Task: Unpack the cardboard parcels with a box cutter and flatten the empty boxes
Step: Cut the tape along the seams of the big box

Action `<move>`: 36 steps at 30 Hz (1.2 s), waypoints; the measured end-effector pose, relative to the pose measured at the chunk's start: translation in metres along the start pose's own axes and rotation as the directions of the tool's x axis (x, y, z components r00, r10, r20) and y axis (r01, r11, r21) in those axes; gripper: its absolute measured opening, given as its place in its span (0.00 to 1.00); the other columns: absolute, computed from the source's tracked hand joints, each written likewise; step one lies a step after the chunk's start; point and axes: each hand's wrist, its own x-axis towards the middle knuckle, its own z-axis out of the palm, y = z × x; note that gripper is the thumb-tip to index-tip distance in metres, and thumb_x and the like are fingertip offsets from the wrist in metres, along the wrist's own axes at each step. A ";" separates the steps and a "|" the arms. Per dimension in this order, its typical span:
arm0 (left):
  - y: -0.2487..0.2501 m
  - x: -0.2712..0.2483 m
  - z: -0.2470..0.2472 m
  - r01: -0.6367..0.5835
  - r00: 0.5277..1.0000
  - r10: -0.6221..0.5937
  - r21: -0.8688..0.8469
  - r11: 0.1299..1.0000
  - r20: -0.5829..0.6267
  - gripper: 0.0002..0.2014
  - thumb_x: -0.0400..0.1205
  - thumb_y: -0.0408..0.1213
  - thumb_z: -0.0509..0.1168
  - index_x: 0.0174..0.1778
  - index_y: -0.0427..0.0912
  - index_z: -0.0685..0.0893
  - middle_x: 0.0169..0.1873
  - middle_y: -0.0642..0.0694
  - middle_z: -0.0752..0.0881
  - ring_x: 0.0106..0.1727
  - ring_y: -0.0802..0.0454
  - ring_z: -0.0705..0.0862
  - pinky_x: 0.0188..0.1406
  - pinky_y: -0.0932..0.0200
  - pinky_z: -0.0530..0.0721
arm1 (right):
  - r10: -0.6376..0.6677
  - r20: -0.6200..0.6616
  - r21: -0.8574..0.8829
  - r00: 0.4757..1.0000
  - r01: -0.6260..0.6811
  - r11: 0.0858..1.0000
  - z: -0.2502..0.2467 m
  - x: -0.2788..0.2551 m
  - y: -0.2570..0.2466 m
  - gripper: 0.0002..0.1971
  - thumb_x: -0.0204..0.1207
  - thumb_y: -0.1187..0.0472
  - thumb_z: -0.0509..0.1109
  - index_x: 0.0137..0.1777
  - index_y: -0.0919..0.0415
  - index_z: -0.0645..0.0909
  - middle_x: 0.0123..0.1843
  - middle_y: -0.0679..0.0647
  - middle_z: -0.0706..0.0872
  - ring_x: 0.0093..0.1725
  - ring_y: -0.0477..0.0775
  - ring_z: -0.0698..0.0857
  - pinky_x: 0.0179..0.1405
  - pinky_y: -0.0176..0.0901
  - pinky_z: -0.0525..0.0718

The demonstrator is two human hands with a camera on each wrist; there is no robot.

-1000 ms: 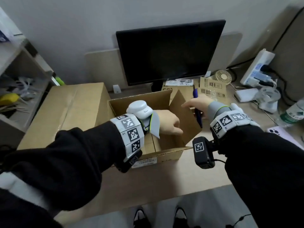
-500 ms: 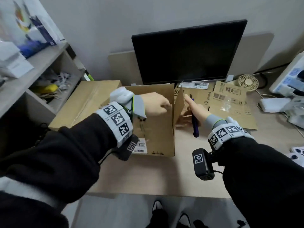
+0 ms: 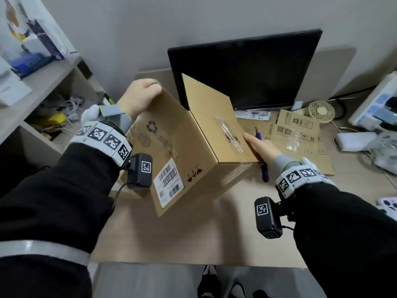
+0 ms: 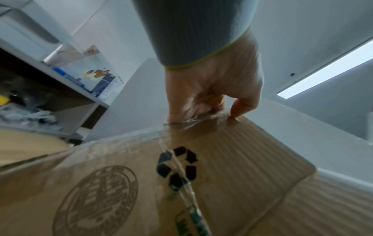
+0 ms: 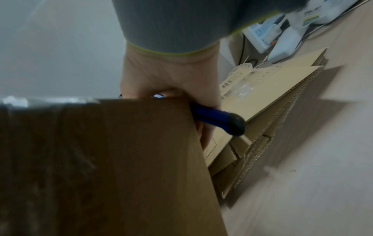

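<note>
A brown cardboard box (image 3: pixel 182 151) with a white shipping label is tilted up off the desk, one flap standing in front of the monitor. My left hand (image 3: pixel 139 95) grips the box's upper left edge, fingers curled over it; the left wrist view shows the left hand (image 4: pixel 203 103) pinching the taped rim of the box (image 4: pixel 232 159). My right hand (image 3: pixel 258 146) rests against the box's right side while holding a blue box cutter (image 3: pixel 264 168). In the right wrist view the cutter (image 5: pixel 216 116) sits in my curled fingers behind the box wall (image 5: pixel 121 159).
Flattened cardboard (image 3: pixel 300 134) lies on the desk (image 3: pixel 193 237) to the right, also seen as flattened cardboard (image 5: pixel 262 99). A black monitor (image 3: pixel 247 67) stands close behind the box. A power strip (image 3: pixel 378 106) and cables are far right, a shelf unit (image 3: pixel 43 87) at left.
The box has been lifted from the desk and tipped over toward me. My left hand came out of the box and took its edge. The right hand kept the cutter.
</note>
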 end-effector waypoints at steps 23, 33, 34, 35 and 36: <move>-0.074 0.034 0.028 0.389 0.910 -0.401 -0.117 0.914 -0.103 0.09 0.86 0.39 0.51 0.40 0.48 0.72 0.34 0.53 0.69 0.53 0.47 0.69 0.53 0.58 0.69 | -0.132 -0.138 -0.120 0.982 0.116 0.986 0.023 0.009 -0.054 0.13 0.72 0.54 0.74 0.44 0.64 0.78 0.47 0.58 0.87 0.45 0.57 0.87 0.44 0.52 0.89; -0.070 -0.011 0.014 0.455 0.854 -0.501 -0.267 0.850 -0.138 0.25 0.88 0.42 0.50 0.82 0.46 0.58 0.62 0.44 0.76 0.47 0.45 0.78 0.46 0.43 0.83 | -0.191 -0.027 -0.272 0.981 0.177 0.946 0.058 0.011 -0.044 0.15 0.76 0.51 0.70 0.51 0.61 0.71 0.42 0.56 0.80 0.37 0.53 0.79 0.28 0.40 0.77; -0.071 -0.014 0.014 0.428 0.873 -0.468 -0.246 0.869 -0.134 0.26 0.88 0.45 0.52 0.82 0.45 0.59 0.70 0.42 0.73 0.56 0.42 0.78 0.50 0.44 0.81 | -0.195 -0.021 -0.274 0.980 0.182 0.944 0.059 0.012 -0.044 0.15 0.76 0.52 0.69 0.52 0.61 0.72 0.43 0.56 0.81 0.36 0.53 0.79 0.30 0.41 0.79; -0.072 -0.018 0.013 0.390 0.902 -0.410 -0.153 0.908 -0.136 0.27 0.87 0.47 0.55 0.82 0.44 0.60 0.76 0.41 0.67 0.66 0.40 0.75 0.59 0.48 0.76 | -0.194 -0.016 -0.262 0.981 0.183 0.948 0.060 0.013 -0.044 0.14 0.76 0.54 0.68 0.54 0.62 0.73 0.43 0.56 0.82 0.35 0.52 0.81 0.31 0.41 0.81; -0.074 -0.022 0.015 0.338 0.935 -0.338 -0.023 0.941 -0.111 0.30 0.86 0.49 0.59 0.82 0.43 0.60 0.80 0.40 0.61 0.75 0.40 0.67 0.67 0.54 0.68 | -0.188 -0.010 -0.241 0.982 0.181 0.954 0.061 0.013 -0.044 0.12 0.77 0.57 0.67 0.55 0.63 0.74 0.43 0.56 0.83 0.34 0.50 0.82 0.30 0.41 0.82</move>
